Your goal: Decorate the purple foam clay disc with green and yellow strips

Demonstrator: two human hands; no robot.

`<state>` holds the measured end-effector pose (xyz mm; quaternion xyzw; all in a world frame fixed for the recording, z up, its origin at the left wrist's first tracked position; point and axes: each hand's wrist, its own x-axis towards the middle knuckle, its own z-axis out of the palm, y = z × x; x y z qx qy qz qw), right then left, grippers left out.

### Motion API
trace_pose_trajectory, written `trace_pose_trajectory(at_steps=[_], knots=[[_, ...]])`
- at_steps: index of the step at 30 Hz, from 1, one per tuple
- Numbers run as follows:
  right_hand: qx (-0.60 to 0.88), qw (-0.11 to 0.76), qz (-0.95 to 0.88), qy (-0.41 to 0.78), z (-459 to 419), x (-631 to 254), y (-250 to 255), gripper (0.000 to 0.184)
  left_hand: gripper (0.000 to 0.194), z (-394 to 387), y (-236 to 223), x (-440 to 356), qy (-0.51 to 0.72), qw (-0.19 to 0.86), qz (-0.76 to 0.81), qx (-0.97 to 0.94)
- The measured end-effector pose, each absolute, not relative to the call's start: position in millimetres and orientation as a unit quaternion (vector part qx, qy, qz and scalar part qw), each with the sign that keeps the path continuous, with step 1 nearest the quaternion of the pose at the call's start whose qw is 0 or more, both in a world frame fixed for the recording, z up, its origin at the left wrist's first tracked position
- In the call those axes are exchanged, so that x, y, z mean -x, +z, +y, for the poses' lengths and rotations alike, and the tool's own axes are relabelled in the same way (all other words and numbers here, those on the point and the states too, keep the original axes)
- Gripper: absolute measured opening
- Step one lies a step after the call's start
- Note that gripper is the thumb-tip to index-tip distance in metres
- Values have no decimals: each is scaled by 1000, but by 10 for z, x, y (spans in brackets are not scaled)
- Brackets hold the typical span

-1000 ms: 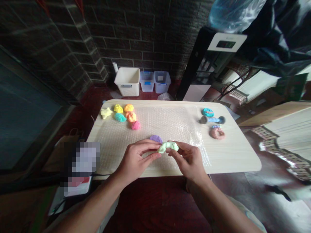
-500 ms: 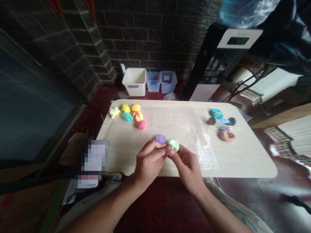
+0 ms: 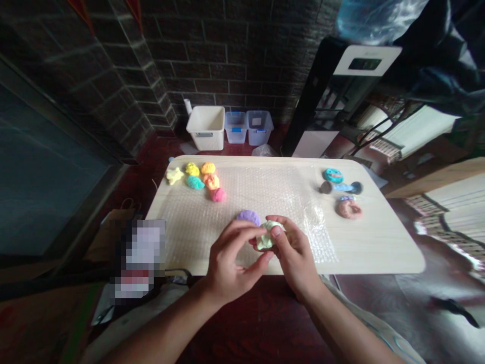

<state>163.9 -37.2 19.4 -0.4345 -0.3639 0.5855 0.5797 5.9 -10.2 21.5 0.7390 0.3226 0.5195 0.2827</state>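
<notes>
Pale green lump (image 3: 265,241) is up between both hands, above the near part of the table (image 3: 379,247), nearer the right hand (image 3: 295,258). Right thumb presses on its face, fingers behind: closed hold. Left hand (image 3: 229,263) comes at the lump's left side, index fingertip against it, thumb lower with a wide gap between (whether its other fingertips bear on it, can't tell). No clear long axis on the lump; fingers cover part. Purple disc (image 3: 248,217) lies just beyond the left fingers, left of the lump, on bubble wrap (image 3: 265,187).

Counts: one pale green lump, one purple disc. Far left, six pieces: pale yellow piece (image 3: 175,176), yellow piece (image 3: 192,169), yellow-orange piece (image 3: 208,168), teal piece (image 3: 195,182), orange piece (image 3: 211,181), pink piece (image 3: 218,195). Right side: one striped teal round (image 3: 333,175), one dumbbell shape (image 3: 343,187), one pinkish ring (image 3: 349,209) with a small bluish-purple bit (image 3: 347,198) at its far edge. Behind the table: one white bin (image 3: 208,140), two bluish bins (image 3: 235,134).
</notes>
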Motion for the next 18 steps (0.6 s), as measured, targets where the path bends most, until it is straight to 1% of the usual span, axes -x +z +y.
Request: trace_pose_trajectory(at_steps=[2,3,5,7,10,13,14,16,18], knots=[[425,590,-350,591,-372,-1642,175,27,44,-69,193,-36,499,387,359,-687],[424,590,-359,586,-370,-1642,162,27,45,-56,175,-32,481,444,362,-664],[436,587,-400,552,-359,-1645,129,26,40,-43,140,-35,439,538,351,-629],[462,578,-444,506,-344,-1660,97,24,36,-40,119,-43,410,590,350,-601],[488,550,-492,466,-324,-1719,82,20,37,-32,114,-35,410,607,373,-569],[469,533,-510,486,-310,-1806,123,46,38,-14,125,0,414,599,377,-572],[459,527,-511,501,-306,-1836,141,48,37,-10,130,13,411,595,377,-579],[445,506,-511,534,-296,-1885,166,39,34,-7,141,31,401,586,378,-594],[437,485,-505,565,-289,-1916,166,34,31,-10,153,36,392,582,383,-600]])
